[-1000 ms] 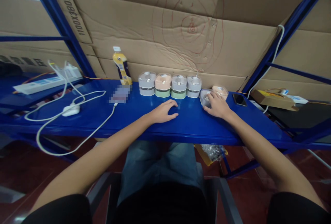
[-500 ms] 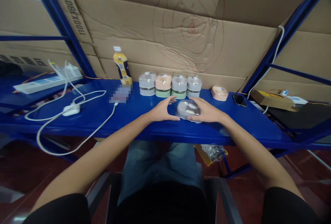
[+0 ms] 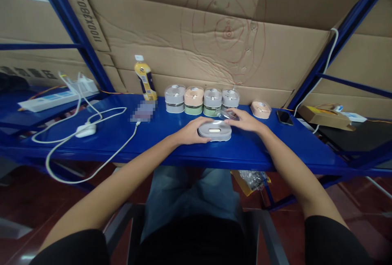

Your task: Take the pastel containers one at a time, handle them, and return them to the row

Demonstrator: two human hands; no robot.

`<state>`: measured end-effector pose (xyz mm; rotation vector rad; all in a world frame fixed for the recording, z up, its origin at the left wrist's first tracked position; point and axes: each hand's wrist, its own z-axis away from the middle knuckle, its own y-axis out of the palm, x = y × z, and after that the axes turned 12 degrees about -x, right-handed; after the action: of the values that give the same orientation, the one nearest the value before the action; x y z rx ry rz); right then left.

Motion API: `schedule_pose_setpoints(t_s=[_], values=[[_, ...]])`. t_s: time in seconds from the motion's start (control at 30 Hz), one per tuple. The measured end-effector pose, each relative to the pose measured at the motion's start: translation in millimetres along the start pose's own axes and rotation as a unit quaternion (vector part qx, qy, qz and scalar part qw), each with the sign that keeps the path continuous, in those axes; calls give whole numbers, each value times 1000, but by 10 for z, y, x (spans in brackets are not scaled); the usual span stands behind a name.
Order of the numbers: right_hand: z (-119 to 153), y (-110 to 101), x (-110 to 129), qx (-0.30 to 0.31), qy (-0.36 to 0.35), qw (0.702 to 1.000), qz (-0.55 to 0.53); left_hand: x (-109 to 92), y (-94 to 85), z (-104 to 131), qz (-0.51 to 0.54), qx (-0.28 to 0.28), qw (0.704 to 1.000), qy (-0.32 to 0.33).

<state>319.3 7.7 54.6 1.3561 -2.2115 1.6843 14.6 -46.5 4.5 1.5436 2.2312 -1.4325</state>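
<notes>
A grey oval box [image 3: 218, 134] with a pale slot in its top sits on the blue table in front of me. My left hand [image 3: 192, 131] is wrapped round its left end. Just above and behind the box's right end, a clear plastic lid [image 3: 226, 114] hangs tilted, pinched in my right hand [image 3: 243, 119]. Behind my hands stand several lidded boxes stacked in pairs, among them a grey stack [image 3: 174, 98], a pink-and-green stack [image 3: 193, 100], a grey-and-green stack [image 3: 212, 101] and another grey stack [image 3: 230, 98].
A pink box [image 3: 260, 110] stands alone at the right, beside a phone [image 3: 284, 117]. Toward the left are a yellow drink bottle [image 3: 145, 79], a blurred-out item [image 3: 143, 111] and a white charger [image 3: 85, 129] with looping cable. An open cardboard box [image 3: 326, 118] lies far right.
The clear lid has come off the grey box and moved back and up in my right hand. My left hand has closed on the box, which sits slightly further left.
</notes>
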Motion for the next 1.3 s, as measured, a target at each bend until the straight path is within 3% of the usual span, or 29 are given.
schedule_pose_setpoints(t_s=[0.17,0.33,0.53,0.63,0.8,1.0,1.3], values=[[17,-81,-175,-32,69,997,-8,-35,-5,1,-33,29,999,9],[10,-63,-220,-26,74,997,-13,97,-78,-15,-26,-12,1000,-2],[-1,-114,-278,-16,95,995,15,392,-351,55,-51,-74,995,-40],[-4,-104,-307,-19,89,996,14,407,-402,99,-41,-90,995,-34],[2,-13,-195,-81,7,996,-28,207,-228,90,6,-96,994,-42],[-8,209,155,-29,-158,986,-52,79,-8,21,51,-71,996,-27],[36,438,261,8,-173,985,-6,79,34,-2,36,-36,997,-62]])
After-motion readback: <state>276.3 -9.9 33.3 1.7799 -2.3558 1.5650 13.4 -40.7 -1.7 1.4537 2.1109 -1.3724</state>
